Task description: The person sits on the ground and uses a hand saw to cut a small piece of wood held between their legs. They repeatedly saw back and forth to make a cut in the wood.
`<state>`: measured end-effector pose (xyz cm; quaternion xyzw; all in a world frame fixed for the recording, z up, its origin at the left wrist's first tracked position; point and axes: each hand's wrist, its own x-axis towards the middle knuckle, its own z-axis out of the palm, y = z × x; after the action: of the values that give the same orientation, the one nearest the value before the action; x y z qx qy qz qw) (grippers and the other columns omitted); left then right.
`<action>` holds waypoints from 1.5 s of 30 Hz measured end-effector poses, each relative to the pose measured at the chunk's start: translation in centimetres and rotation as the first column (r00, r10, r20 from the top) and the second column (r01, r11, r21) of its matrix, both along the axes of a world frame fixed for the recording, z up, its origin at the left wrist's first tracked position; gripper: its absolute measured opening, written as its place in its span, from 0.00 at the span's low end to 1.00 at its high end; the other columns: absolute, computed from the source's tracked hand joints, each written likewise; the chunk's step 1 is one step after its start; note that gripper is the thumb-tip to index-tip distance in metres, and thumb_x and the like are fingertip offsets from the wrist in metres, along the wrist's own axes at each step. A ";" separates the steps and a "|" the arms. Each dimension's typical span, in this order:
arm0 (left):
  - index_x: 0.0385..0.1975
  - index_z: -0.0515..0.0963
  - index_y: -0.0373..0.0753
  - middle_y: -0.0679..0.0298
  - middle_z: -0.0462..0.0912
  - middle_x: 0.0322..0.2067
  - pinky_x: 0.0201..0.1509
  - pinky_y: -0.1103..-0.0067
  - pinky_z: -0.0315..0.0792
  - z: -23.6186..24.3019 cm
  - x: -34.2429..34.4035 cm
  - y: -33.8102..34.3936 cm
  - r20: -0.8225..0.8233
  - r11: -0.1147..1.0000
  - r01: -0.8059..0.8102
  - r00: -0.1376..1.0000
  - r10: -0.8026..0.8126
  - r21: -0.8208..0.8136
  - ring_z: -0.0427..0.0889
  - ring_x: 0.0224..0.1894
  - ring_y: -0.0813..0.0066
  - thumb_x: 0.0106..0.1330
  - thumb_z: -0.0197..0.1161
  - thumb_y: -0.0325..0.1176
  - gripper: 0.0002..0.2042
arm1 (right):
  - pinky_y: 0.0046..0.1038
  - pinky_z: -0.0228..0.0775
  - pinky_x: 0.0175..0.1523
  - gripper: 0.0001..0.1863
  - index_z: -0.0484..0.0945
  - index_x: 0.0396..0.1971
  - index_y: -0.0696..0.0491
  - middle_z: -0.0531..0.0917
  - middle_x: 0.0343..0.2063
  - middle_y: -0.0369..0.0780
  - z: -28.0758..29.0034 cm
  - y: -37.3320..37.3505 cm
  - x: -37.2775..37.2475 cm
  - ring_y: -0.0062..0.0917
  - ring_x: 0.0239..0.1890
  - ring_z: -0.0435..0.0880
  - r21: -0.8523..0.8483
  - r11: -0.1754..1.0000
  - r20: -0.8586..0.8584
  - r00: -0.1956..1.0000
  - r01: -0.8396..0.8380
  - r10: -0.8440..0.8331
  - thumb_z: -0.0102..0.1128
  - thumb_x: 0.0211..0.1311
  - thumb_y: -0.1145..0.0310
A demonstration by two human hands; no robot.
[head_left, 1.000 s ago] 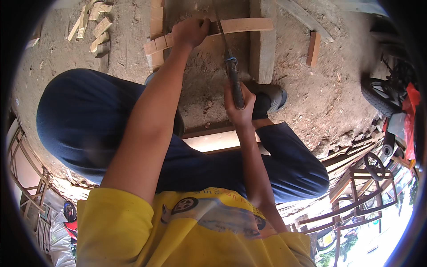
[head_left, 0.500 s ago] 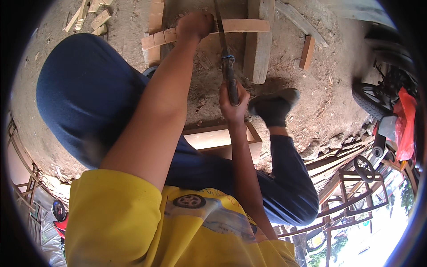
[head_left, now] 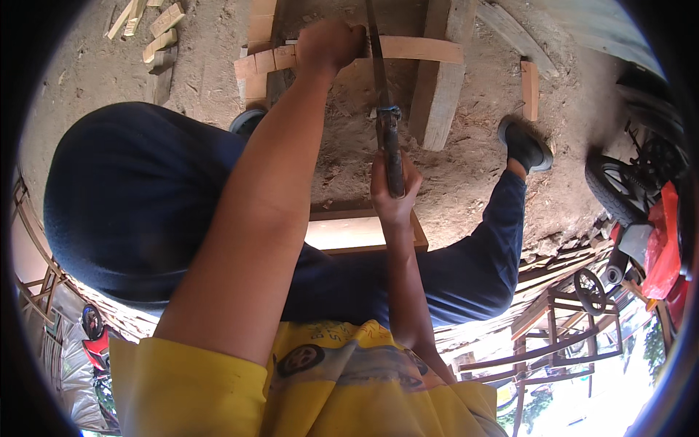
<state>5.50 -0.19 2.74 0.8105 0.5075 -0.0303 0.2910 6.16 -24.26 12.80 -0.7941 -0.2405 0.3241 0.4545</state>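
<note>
My left hand [head_left: 329, 45] is closed on a curved pale wooden strip [head_left: 422, 48], scored into blocks at its left end. The strip lies across a thick weathered beam [head_left: 433, 102] and an upright row of pale wood [head_left: 259, 16]. Just right of that hand a long saw blade [head_left: 377, 69] crosses the strip; how deep it sits in the wood cannot be told. My right hand [head_left: 395, 191] wraps around the dark, worn saw handle [head_left: 391, 135], which has blue binding at the blade end.
Offcuts [head_left: 164, 25] lie upper left on the dirt floor. At right are a grey plank [head_left: 517, 36], a short block [head_left: 529, 87], wheel parts [head_left: 615, 186] and a red bag [head_left: 662, 244]. A wooden box [head_left: 346, 233] is under my leg; wooden frames [head_left: 586, 331] stand lower right.
My right foot has shifted outward to the right, away from the beam and box. The saw and both hands appear slightly farther right in view, still gripping as before.
</note>
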 end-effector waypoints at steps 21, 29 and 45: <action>0.28 0.82 0.37 0.48 0.83 0.32 0.44 0.63 0.77 1.2 0.2 0.2 -0.075 0.989 -0.052 0.996 0.042 -0.135 0.83 0.37 0.53 0.61 0.48 0.47 0.20 | 0.20 0.58 0.20 0.06 0.74 0.26 0.60 0.73 0.15 0.33 -1.7 -0.8 -0.4 0.11 0.17 0.69 0.076 0.996 0.031 0.999 -0.040 0.037 0.56 0.60 0.75; 0.32 0.83 0.38 0.49 0.83 0.34 0.45 0.64 0.77 1.5 0.5 0.0 -0.052 0.992 -0.096 0.994 0.092 -0.080 0.83 0.38 0.53 0.63 0.45 0.47 0.22 | 0.19 0.56 0.20 0.07 0.73 0.24 0.59 0.71 0.14 0.31 -1.1 -2.3 -0.9 0.09 0.17 0.67 0.044 0.995 0.222 0.972 -0.091 0.079 0.55 0.62 0.75; 0.30 0.83 0.35 0.48 0.83 0.34 0.45 0.63 0.77 -1.4 0.3 0.3 -0.103 0.997 0.061 0.993 -0.065 -0.041 0.84 0.39 0.53 0.62 0.47 0.47 0.22 | 0.21 0.60 0.21 0.06 0.74 0.25 0.60 0.73 0.15 0.34 -1.0 0.8 0.1 0.12 0.18 0.71 0.030 0.999 0.029 0.999 -0.042 0.041 0.55 0.61 0.75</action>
<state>5.83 0.10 1.38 0.8179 0.4954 -0.0913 0.2781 6.26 -23.45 11.84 -0.7864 -0.2683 0.3184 0.4564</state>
